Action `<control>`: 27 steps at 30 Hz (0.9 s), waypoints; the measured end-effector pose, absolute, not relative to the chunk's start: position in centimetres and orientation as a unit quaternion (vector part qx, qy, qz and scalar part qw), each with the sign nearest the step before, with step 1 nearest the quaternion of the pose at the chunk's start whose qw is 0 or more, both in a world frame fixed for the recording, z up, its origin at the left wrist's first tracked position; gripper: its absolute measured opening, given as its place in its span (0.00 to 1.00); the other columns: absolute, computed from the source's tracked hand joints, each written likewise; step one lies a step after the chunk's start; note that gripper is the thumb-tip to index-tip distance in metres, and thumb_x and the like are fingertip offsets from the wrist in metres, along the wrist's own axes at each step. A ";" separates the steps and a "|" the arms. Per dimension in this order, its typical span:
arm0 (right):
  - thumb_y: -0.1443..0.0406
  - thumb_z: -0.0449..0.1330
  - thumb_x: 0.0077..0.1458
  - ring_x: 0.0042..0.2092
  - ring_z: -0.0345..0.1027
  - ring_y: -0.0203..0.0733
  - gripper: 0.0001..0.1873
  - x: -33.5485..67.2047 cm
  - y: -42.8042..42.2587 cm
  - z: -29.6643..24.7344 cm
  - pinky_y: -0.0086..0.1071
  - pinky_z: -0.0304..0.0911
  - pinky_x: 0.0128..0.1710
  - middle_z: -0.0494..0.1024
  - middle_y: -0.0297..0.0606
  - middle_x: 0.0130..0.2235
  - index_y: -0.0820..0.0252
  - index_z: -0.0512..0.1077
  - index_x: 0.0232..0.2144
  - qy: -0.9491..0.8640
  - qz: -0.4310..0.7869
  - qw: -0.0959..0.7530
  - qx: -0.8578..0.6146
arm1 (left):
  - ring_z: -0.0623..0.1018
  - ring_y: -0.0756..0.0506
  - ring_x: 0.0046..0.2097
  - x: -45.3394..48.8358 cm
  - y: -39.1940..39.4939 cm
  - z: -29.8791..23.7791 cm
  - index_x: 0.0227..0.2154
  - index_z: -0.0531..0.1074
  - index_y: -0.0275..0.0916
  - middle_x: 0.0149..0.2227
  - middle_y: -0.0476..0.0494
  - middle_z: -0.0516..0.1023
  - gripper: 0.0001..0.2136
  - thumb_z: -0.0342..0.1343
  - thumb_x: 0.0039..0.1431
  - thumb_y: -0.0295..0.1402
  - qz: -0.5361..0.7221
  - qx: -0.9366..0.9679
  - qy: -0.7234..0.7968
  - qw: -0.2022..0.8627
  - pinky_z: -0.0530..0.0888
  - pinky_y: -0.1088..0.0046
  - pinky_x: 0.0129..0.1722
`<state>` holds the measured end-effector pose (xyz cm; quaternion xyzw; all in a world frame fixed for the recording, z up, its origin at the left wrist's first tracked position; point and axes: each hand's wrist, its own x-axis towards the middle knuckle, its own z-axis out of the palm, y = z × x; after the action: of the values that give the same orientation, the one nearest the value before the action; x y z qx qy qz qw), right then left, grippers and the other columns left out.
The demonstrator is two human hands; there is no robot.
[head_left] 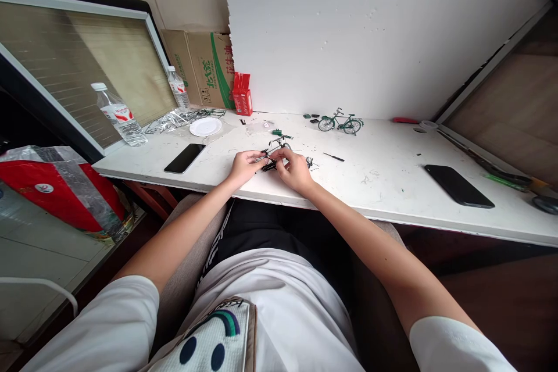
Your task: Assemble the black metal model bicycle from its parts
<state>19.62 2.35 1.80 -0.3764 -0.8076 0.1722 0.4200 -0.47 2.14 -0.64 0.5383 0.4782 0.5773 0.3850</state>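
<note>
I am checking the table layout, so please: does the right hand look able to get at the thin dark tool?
Probably yes: the thin dark tool lies to the right of the right hand, and only low dark pieces show between them, though the hand looks busy.

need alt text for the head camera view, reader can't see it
A person's left hand and right hand handle a dark model bicycle, apparently part-built, at a white table. Beyond them stands a green model bicycle; black smartphones lie left and right.
</note>
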 end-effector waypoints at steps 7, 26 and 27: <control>0.67 0.56 0.64 0.48 0.79 0.49 0.14 25.5 6.0 6.0 0.41 0.73 0.49 0.85 0.44 0.46 0.60 0.79 0.48 -0.774 0.065 0.374 -0.506 | 0.84 0.40 0.42 -0.3 2.1 -0.7 0.40 0.82 0.34 0.42 0.33 0.86 0.19 0.73 0.50 0.43 0.581 0.551 0.487 0.350 0.79 0.64 0.43; 0.55 0.62 0.66 0.50 0.78 0.58 0.19 35.1 11.6 5.6 0.47 0.71 0.49 0.81 0.57 0.46 0.64 0.78 0.49 -0.647 0.014 0.052 -0.761 | 0.84 0.40 0.42 -0.4 2.3 -0.8 0.37 0.82 0.36 0.40 0.36 0.86 0.15 0.72 0.50 0.40 0.587 0.552 0.495 0.325 0.78 0.65 0.45; 0.52 0.63 0.65 0.49 0.78 0.58 0.20 35.3 11.6 5.8 0.47 0.72 0.49 0.81 0.55 0.45 0.63 0.79 0.47 -0.654 0.024 0.047 -0.754 | 0.84 0.40 0.42 -0.5 2.3 -0.9 0.37 0.82 0.36 0.40 0.36 0.86 0.15 0.72 0.50 0.40 0.588 0.550 0.495 0.326 0.78 0.65 0.45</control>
<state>35.25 11.56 5.83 -0.7545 -0.6542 0.0239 0.0475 -0.46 2.32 -0.85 0.5502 0.4953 0.5882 0.3256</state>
